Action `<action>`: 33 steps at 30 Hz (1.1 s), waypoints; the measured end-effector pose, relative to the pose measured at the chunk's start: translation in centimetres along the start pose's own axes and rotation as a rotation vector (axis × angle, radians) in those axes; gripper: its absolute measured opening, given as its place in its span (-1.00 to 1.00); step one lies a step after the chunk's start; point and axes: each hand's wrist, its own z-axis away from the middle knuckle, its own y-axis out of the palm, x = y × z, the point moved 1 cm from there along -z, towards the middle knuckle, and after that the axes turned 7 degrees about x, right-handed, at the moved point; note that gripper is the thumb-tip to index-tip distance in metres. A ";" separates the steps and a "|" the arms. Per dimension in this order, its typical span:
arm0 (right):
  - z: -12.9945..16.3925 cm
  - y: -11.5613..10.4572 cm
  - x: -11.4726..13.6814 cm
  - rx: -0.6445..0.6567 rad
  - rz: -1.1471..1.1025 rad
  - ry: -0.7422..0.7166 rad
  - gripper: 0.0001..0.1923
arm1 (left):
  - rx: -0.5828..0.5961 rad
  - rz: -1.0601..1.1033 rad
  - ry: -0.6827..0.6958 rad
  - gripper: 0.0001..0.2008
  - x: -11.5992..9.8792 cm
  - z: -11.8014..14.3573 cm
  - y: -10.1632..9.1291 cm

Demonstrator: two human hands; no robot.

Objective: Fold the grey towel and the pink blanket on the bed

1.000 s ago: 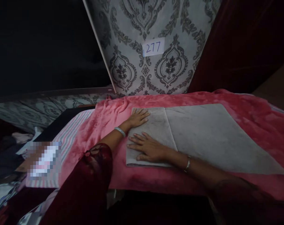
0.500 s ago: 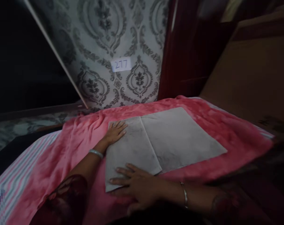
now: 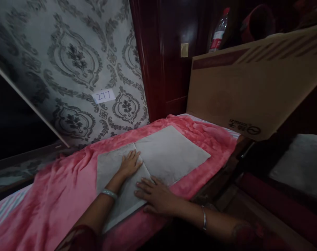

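Note:
A flat grey cloth (image 3: 171,153) lies on a pink plush blanket (image 3: 69,188), with a straight edge or seam running across it and a panel to the left of that line. My left hand (image 3: 130,164) rests palm down on the far part of this left panel, its spread fingers close to the line. Nearer to me, my right hand (image 3: 158,197) presses on the cloth around the near end of the line, fingers also spread. Neither hand grips anything. The right palm covers part of the cloth's near edge.
Behind the blanket stand a patterned wall with a paper label (image 3: 104,96) reading 277 and a dark red panel (image 3: 165,69). A large cardboard box (image 3: 234,83) is at the right, a bottle (image 3: 218,33) behind it. Striped bedding (image 3: 9,204) shows at the left.
Both hands have slid right across the cloth, from the left panel's outer edge to near the line. The view has turned right, bringing the box and bottle into sight.

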 end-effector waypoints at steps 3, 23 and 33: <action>1.3 -0.1 -1.2 -0.018 -0.060 -0.067 -0.35 | -0.020 0.000 0.002 -0.36 -1.0 -0.1 0.9; 14.5 -10.6 -22.3 -0.615 -0.257 1.005 -0.59 | -0.058 -0.010 0.003 -0.36 -0.6 0.0 1.0; 15.1 -10.6 -24.0 -0.626 -0.450 1.004 -0.81 | -0.052 0.009 0.000 -0.37 -0.6 -0.1 1.1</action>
